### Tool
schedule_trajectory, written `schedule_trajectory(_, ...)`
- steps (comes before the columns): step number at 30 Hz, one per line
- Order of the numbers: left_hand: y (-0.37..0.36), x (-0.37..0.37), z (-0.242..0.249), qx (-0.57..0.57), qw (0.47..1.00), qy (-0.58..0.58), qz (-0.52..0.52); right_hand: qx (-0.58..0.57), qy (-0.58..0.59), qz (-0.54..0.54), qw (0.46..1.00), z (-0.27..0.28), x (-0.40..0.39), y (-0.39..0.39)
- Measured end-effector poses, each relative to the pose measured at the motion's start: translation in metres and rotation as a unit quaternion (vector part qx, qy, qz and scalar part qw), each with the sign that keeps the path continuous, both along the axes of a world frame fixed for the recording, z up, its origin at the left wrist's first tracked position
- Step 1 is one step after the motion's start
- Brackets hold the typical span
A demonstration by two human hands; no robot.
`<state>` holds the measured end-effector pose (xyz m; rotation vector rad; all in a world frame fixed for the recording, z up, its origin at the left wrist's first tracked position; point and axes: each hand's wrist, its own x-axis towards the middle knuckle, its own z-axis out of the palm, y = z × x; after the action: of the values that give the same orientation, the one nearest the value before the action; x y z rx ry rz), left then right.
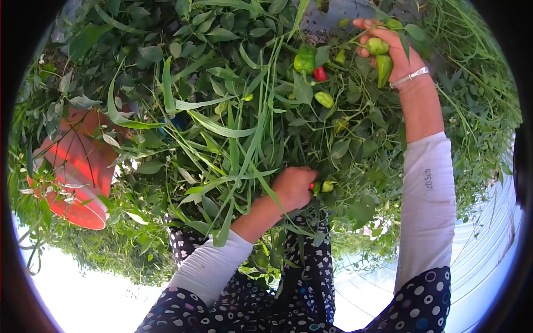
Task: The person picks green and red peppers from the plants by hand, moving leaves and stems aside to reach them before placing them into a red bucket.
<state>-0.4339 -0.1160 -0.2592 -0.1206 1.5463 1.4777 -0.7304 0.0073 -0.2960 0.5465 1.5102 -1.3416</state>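
Low among the leaves, my left hand [294, 187] is closed, with a bit of a red pepper [312, 186] showing at its fingertips. Small green peppers [328, 186] hang right beside it. At the upper right, my right hand [395, 53] curls around a pepper branch, its fingers partly hidden by fruit and leaves. A round pale green pepper [377, 46] and a longer green pepper [383, 70] hang against that palm. Between the hands are a green pepper [305, 59], a red pepper [320, 73] and a yellow-green pepper [324, 100] on the plant.
An orange-red bucket [83, 206] lies tilted in the foliage at the left. Long grass blades [258, 130] cross in front of the pepper plants. Pale plastic sheeting [483, 261] shows at the lower right. The person's patterned trousers [308, 261] are close below the plants.
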Motion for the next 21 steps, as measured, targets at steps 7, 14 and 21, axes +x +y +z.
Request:
schedule_trajectory(7,-0.001,0.008,0.000,-0.005,1.000,0.016,0.026,0.378,-0.053,0.437,0.815,-0.073,0.012,-0.024)
schedule_trajectory(14,0.001,0.014,0.001,-0.014,0.998,0.014,0.065,0.362,-0.093,0.397,0.838,-0.080,0.016,-0.014)
schedule_trajectory(21,0.003,0.016,0.000,-0.017,0.998,0.013,0.054,0.325,-0.018,0.502,0.801,-0.087,0.029,-0.020)
